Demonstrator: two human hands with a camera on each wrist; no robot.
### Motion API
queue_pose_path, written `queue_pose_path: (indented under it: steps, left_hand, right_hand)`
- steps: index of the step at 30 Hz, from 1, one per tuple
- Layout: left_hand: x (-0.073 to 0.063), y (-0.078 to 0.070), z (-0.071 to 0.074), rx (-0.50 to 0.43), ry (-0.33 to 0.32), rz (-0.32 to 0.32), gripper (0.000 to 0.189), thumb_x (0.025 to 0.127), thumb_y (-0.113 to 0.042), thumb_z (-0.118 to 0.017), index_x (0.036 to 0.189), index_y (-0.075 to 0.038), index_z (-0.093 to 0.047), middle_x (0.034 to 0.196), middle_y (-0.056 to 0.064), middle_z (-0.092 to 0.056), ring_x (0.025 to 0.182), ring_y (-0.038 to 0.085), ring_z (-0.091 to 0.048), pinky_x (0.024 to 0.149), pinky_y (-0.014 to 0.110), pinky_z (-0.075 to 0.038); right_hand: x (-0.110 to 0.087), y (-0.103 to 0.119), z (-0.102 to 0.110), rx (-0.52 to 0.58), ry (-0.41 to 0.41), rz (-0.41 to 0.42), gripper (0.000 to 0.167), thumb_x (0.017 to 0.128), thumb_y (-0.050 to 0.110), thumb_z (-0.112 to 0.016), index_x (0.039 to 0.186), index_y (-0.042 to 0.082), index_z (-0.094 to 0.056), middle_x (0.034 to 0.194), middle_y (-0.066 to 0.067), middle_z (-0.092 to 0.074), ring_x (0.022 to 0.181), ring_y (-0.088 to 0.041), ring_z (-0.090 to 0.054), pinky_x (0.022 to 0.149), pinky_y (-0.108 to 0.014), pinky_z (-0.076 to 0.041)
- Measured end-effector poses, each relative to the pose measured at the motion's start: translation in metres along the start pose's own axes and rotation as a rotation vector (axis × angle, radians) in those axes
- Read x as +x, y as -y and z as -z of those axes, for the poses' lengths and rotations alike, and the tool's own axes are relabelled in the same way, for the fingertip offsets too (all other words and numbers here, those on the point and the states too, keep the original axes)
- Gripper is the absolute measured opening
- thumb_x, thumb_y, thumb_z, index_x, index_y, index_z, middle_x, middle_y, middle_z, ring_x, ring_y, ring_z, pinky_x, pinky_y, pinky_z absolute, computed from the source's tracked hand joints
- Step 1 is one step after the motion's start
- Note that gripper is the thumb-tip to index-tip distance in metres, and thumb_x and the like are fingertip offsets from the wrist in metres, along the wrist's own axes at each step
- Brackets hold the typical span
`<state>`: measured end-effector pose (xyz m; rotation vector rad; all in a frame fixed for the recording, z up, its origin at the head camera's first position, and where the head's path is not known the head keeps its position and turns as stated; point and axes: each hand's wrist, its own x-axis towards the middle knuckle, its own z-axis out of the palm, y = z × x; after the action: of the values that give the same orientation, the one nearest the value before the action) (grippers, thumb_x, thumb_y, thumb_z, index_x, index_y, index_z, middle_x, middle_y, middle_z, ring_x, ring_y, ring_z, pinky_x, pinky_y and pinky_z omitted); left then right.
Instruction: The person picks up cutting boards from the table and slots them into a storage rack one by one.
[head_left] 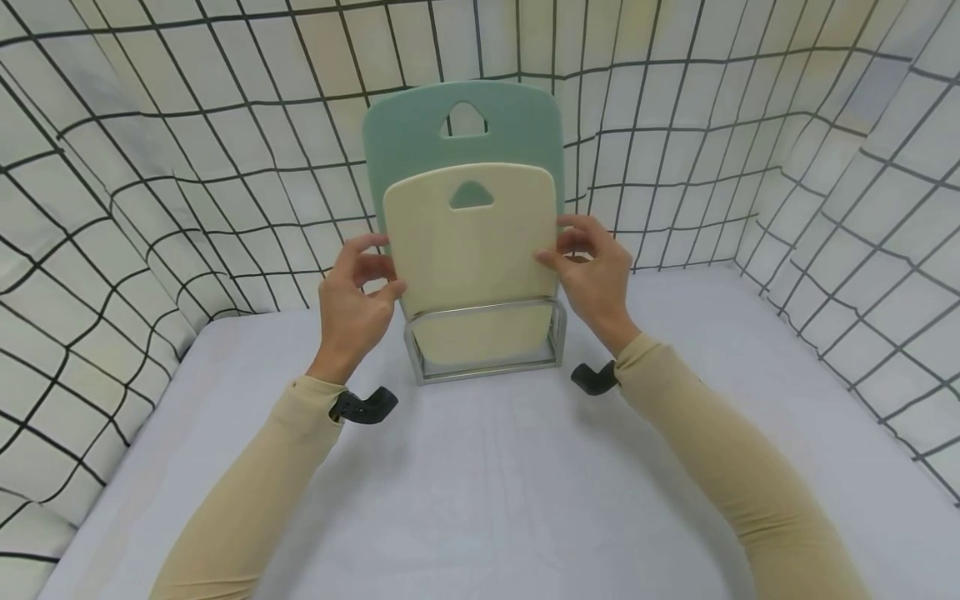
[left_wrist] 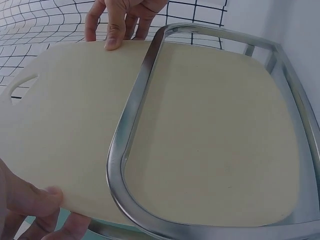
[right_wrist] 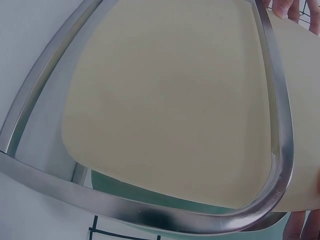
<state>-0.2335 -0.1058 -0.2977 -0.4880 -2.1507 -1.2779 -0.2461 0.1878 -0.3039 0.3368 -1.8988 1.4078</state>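
Note:
A cream cutting board stands upright in a metal rack, its lower part behind the rack's front bar. Behind it rises a larger green cutting board, also upright. My left hand grips the cream board's left edge, thumb on the front and fingers behind. On the opposite edge, my right hand pinches the same board with its thumb in front. In the left wrist view, both hands show at opposite edges of the cream board. The right wrist view shows the rack's front bar crossing the board.
A white tabletop lies under the rack. Black wire grid panels backed by white cloth enclose the back and sides. Black wrist devices sit on both sleeves.

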Motion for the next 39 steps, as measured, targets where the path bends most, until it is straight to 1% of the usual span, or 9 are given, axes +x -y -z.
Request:
queue_pose_path:
  steps: [5, 9, 16, 19, 25, 29, 34, 37, 39]
  left_hand:
    - [-0.002, 0.001, 0.0, 0.016, 0.003, 0.018, 0.049, 0.09, 0.008, -0.069, 0.135, -0.008, -0.058, 0.107, 0.017, -0.073, 0.1, 0.028, -0.072, 0.09, 0.045, -0.058]
    - [-0.003, 0.002, 0.0, 0.013, 0.002, 0.016, 0.049, 0.09, 0.008, -0.069, 0.135, -0.008, -0.059, 0.107, 0.018, -0.074, 0.1, 0.03, -0.072, 0.092, 0.046, -0.057]
    - [-0.005, 0.004, -0.001, 0.004, 0.001, 0.02, 0.05, 0.088, 0.01, -0.069, 0.134, -0.007, -0.059, 0.107, 0.019, -0.074, 0.098, 0.03, -0.071, 0.092, 0.047, -0.057]
    - [-0.005, 0.004, -0.002, 0.001, -0.001, 0.014, 0.05, 0.088, 0.01, -0.069, 0.134, -0.007, -0.059, 0.106, 0.02, -0.074, 0.097, 0.031, -0.071, 0.095, 0.05, -0.057]
    - [-0.005, 0.005, -0.002, -0.013, -0.005, 0.007, 0.051, 0.087, 0.012, -0.069, 0.133, -0.007, -0.06, 0.104, 0.02, -0.073, 0.096, 0.031, -0.07, 0.101, 0.056, -0.057]
    - [-0.005, 0.006, -0.004, -0.018, -0.002, 0.011, 0.05, 0.087, 0.012, -0.069, 0.133, -0.006, -0.06, 0.103, 0.021, -0.073, 0.096, 0.032, -0.071, 0.102, 0.055, -0.057]
    - [-0.005, 0.006, -0.004, -0.021, 0.01, 0.038, 0.05, 0.088, 0.011, -0.068, 0.134, -0.006, -0.059, 0.103, 0.021, -0.073, 0.097, 0.033, -0.07, 0.103, 0.054, -0.056]
    - [-0.004, 0.006, -0.005, -0.023, 0.013, 0.052, 0.049, 0.089, 0.01, -0.068, 0.134, -0.007, -0.059, 0.104, 0.022, -0.073, 0.099, 0.033, -0.071, 0.1, 0.052, -0.056]
    - [-0.003, 0.007, -0.006, -0.023, 0.013, 0.058, 0.049, 0.089, 0.01, -0.069, 0.134, -0.007, -0.059, 0.105, 0.021, -0.073, 0.099, 0.032, -0.071, 0.096, 0.049, -0.056]
  right_hand:
    - [-0.001, -0.001, -0.001, -0.001, 0.005, -0.003, 0.041, 0.079, 0.0, -0.086, 0.117, 0.002, -0.07, 0.093, -0.019, -0.072, 0.083, -0.016, -0.066, 0.076, -0.011, -0.059]
    - [-0.002, -0.002, -0.001, -0.002, 0.004, -0.002, 0.041, 0.079, 0.0, -0.086, 0.117, 0.002, -0.07, 0.093, -0.019, -0.073, 0.082, -0.014, -0.066, 0.075, -0.012, -0.059]
    - [-0.004, -0.003, -0.001, 0.005, 0.007, 0.006, 0.042, 0.078, -0.001, -0.087, 0.117, 0.001, -0.07, 0.091, -0.02, -0.072, 0.08, -0.011, -0.065, 0.076, -0.012, -0.06]
    - [-0.005, -0.003, -0.001, 0.003, 0.005, 0.01, 0.041, 0.079, 0.0, -0.087, 0.116, 0.001, -0.07, 0.091, -0.02, -0.072, 0.08, -0.009, -0.065, 0.077, -0.012, -0.06]
    - [-0.006, -0.003, 0.0, -0.001, 0.007, 0.013, 0.041, 0.079, 0.0, -0.087, 0.117, 0.001, -0.07, 0.091, -0.02, -0.072, 0.08, -0.01, -0.064, 0.077, -0.012, -0.059]
    - [-0.006, -0.005, 0.0, -0.002, 0.006, 0.014, 0.042, 0.079, 0.0, -0.087, 0.117, 0.001, -0.07, 0.092, -0.021, -0.072, 0.08, -0.011, -0.065, 0.076, -0.012, -0.059]
    - [-0.006, -0.008, -0.001, -0.013, 0.002, 0.001, 0.041, 0.079, 0.001, -0.087, 0.116, 0.003, -0.071, 0.092, -0.019, -0.073, 0.08, -0.01, -0.064, 0.076, -0.011, -0.058]
    - [-0.007, -0.01, -0.001, -0.026, 0.0, -0.005, 0.04, 0.079, 0.002, -0.087, 0.116, 0.003, -0.072, 0.093, -0.019, -0.073, 0.08, -0.011, -0.064, 0.075, -0.01, -0.058]
    - [-0.007, -0.011, -0.001, -0.031, -0.002, -0.007, 0.04, 0.079, 0.003, -0.087, 0.116, 0.003, -0.072, 0.092, -0.018, -0.073, 0.081, -0.012, -0.064, 0.075, -0.01, -0.057]
